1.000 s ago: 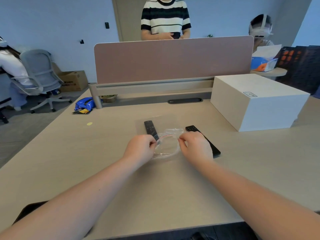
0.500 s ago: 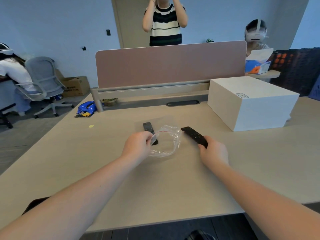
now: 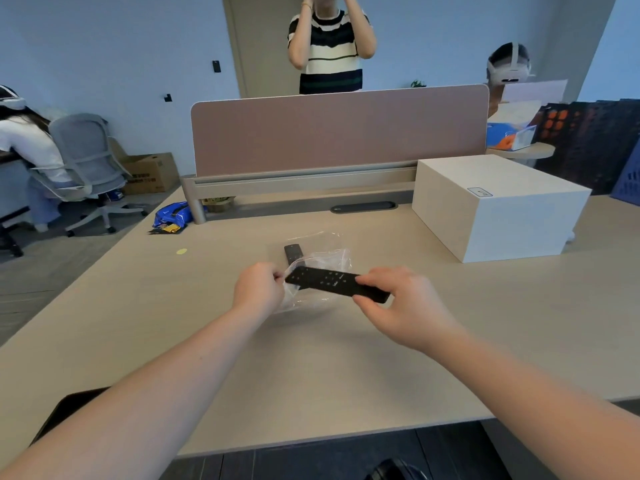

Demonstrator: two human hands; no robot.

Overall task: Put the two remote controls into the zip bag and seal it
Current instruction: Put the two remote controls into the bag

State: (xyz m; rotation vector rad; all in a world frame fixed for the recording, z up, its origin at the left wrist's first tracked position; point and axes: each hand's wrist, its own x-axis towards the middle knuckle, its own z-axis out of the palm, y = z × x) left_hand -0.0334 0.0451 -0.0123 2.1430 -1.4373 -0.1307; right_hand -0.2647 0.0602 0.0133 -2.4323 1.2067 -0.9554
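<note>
Desk point(image 3: 346, 358): two remotes; right hand point(image 3: 398, 303) grips one remote point(image 3: 332, 284), left hand point(image 3: 258, 289) pinches zip bag point(image 3: 325, 261).

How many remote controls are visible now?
2. One remote is held in the right hand at the zip bag; the other remote lies on the desk behind it.

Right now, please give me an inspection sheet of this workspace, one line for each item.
Surface: beige desk, mostly bare near the person.
Job's things: clear zip bag open, unsealed; one remote held at its mouth; second remote lying behind, partly seen through the plastic.
Clutter: white box at the right; small yellow dot.
Hands: left hand pinches the bag edge; right hand grips the remote.
Cables: nothing seen.
Surroundings: divider panel, bystanders, office chair.
</note>
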